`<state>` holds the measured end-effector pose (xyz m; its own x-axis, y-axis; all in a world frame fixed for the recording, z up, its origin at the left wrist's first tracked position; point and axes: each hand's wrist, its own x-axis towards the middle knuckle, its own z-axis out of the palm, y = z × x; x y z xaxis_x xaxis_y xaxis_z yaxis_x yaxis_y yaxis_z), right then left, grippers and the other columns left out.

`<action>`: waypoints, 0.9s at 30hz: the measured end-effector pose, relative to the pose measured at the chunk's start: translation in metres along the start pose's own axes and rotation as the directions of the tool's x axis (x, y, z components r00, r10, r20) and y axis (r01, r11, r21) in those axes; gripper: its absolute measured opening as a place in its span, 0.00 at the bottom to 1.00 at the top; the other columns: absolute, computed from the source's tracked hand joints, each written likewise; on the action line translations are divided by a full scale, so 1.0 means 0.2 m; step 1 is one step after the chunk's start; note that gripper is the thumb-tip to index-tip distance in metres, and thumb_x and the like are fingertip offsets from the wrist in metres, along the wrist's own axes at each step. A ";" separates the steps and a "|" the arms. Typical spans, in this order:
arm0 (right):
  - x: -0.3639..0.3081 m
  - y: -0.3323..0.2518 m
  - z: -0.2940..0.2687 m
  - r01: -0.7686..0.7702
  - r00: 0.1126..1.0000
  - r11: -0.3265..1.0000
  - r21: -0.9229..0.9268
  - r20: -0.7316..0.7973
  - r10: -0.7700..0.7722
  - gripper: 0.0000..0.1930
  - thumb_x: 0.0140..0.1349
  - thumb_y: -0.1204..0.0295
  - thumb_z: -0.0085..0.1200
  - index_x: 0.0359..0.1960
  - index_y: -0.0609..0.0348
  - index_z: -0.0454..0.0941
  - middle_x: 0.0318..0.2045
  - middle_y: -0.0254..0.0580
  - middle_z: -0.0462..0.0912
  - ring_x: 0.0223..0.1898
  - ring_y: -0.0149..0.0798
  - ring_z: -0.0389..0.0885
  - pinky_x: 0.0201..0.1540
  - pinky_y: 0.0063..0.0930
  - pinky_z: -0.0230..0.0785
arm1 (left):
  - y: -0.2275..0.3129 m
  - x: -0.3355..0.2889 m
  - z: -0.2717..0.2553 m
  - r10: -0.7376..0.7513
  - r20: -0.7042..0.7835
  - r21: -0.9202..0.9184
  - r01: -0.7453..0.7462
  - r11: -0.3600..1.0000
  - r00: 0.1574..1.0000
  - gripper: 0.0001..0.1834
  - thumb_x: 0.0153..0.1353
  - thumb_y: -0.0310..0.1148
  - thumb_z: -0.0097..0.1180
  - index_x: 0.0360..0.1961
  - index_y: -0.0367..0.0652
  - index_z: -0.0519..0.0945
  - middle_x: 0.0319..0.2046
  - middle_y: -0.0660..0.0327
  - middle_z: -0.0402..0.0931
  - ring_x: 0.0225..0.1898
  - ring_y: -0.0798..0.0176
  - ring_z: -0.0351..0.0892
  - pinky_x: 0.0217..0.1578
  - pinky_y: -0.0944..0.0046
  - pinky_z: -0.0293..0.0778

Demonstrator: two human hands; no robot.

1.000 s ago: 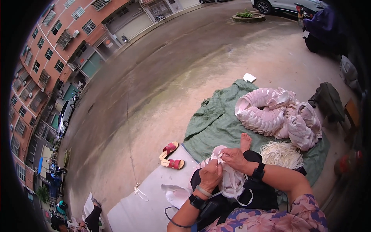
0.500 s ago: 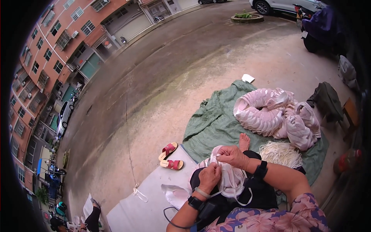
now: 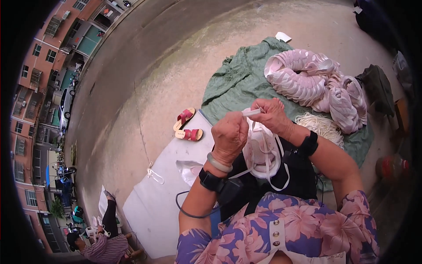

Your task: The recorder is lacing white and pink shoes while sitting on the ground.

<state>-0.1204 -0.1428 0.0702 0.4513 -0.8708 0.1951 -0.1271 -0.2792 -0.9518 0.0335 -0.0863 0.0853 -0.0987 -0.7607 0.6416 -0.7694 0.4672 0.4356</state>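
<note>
A pale pink and white sneaker upper [image 3: 263,154] lies on my lap, its opening toward me and a white lace trailing in loops on both sides. Just beyond it, my left hand [image 3: 230,134] and my right hand [image 3: 273,116] are raised close together. Both are closed on a flat white shoelace [image 3: 252,112], stretched taut in the short gap between them. My fingers hide the rest of its run. Another pale upper [image 3: 189,170] rests on the sheet to my left.
Nested pink uppers [image 3: 303,79] lie coiled on a green cloth [image 3: 237,81], beside a bundle of white laces [image 3: 318,125]. Red sandals [image 3: 189,134] stand by a pale sheet [image 3: 154,207]. A dark bag [image 3: 377,88] is at right; another person [image 3: 103,246] sits at lower left.
Both hands have lifted from close over the upper and now pull the lace taut beyond it. The upper now shows more fully between my arms. My view has tipped downward.
</note>
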 end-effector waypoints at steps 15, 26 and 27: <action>0.01 0.04 -0.04 0.033 0.998 0.966 0.255 -0.063 -0.017 0.09 0.61 0.70 0.49 0.27 0.63 0.72 0.19 0.23 0.67 0.23 0.18 0.60 0.24 0.15 0.56 | -0.10 -0.26 0.13 -0.273 0.123 -0.064 0.283 0.957 0.954 0.11 0.59 0.29 0.51 0.21 0.37 0.68 0.15 0.52 0.65 0.16 0.54 0.67 0.19 0.61 0.63; -0.03 0.04 -0.05 -0.205 0.964 0.740 0.640 0.003 0.265 0.10 0.63 0.66 0.47 0.28 0.60 0.73 0.15 0.22 0.64 0.15 0.17 0.57 0.18 0.14 0.49 | -0.03 -0.29 0.11 -0.442 0.343 -0.076 0.493 0.867 0.829 0.11 0.58 0.35 0.57 0.27 0.38 0.73 0.15 0.64 0.69 0.16 0.70 0.66 0.19 0.70 0.64; -0.04 0.04 -0.06 -0.210 0.964 0.738 0.641 0.009 0.267 0.10 0.63 0.66 0.47 0.28 0.60 0.73 0.15 0.22 0.64 0.15 0.17 0.57 0.18 0.14 0.49 | -0.04 -0.32 0.13 -0.432 0.367 -0.076 0.489 0.869 0.824 0.13 0.57 0.37 0.58 0.26 0.38 0.73 0.14 0.63 0.69 0.16 0.71 0.65 0.19 0.69 0.64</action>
<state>-0.1351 -0.1432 0.0641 0.4090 -0.9100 -0.0678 0.3778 0.2365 -0.8952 0.0291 -0.0530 0.0248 0.0192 -0.9939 0.1091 -0.6691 0.0683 0.7401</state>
